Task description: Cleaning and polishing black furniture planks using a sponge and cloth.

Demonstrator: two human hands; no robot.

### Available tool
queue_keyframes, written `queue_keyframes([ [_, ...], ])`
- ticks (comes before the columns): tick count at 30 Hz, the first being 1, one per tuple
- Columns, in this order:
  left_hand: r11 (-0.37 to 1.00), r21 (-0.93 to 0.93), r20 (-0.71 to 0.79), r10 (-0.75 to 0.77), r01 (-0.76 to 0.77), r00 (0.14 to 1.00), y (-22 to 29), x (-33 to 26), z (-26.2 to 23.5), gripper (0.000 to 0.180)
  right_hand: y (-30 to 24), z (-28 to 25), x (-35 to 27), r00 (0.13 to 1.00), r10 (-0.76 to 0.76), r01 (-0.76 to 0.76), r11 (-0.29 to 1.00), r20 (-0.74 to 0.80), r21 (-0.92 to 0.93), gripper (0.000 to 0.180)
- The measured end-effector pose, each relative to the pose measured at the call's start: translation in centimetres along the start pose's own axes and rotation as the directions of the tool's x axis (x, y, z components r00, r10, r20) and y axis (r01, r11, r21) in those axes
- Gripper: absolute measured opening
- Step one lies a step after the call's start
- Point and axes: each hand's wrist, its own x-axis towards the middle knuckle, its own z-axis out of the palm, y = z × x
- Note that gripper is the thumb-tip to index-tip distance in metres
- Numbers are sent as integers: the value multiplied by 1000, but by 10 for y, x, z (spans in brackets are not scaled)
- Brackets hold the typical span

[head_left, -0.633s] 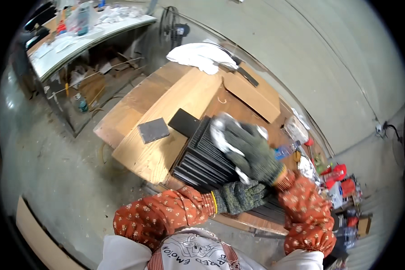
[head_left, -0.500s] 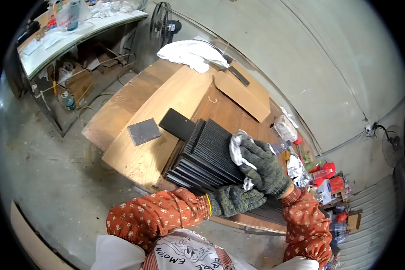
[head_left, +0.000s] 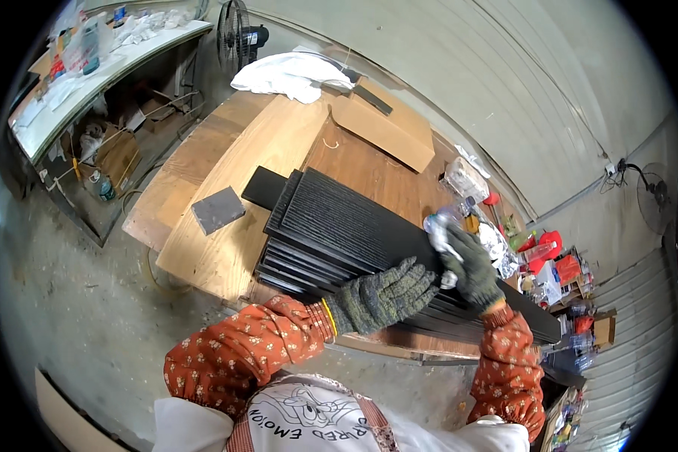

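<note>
A stack of long black boards with finely grooved faces lies slantwise over the table, its layered ends toward the left. My right hand, in a dark grey-green knitted glove, presses a white cloth on the top board, right of the middle. Gloved alike, my left hand rests against the near side of the stack with its fingers stretched out. Beyond the left end of the stack, a flat black piece sticks out. A dark grey rectangular block lies apart from it on a pale wooden board.
The wooden table bears a white cloth heap and a brown cardboard piece at the back. Bottles and wrappings clutter its right end, near a red bag. A white-topped bench and a black fan stand far left.
My right hand has slid rightward along the top board with the white cloth. My left hand's fingers have spread further over the stack's near side. The whole view has shifted somewhat.
</note>
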Motion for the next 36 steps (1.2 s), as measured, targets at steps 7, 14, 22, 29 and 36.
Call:
queue_keyframes([
  [7, 997, -62, -47, -53, 50, 997, -9, 0, -17, 41, 102, -30, -141, 821, 535, -568, 734, -198, -373, 37],
  [14, 979, -72, -3, -191, 190, 982, -13, -17, -14, 33, -67, 27, -17, 969, -152, 103, 966, -196, -237, 48],
  [22, 910, 92, 325, -411, 404, 852, -92, -18, -142, 66, 53, -20, -174, 916, 255, -329, 920, -311, -214, 41],
  [29, 876, -68, 820, -224, 477, 527, -166, 23, -138, 114, 44, -15, -175, 844, 316, -461, 840, -433, -287, 38],
  [36, 909, -78, 725, -231, 410, 649, -154, 6, -138, 98, -51, 10, -85, 902, 258, -349, 908, -345, -233, 42],
])
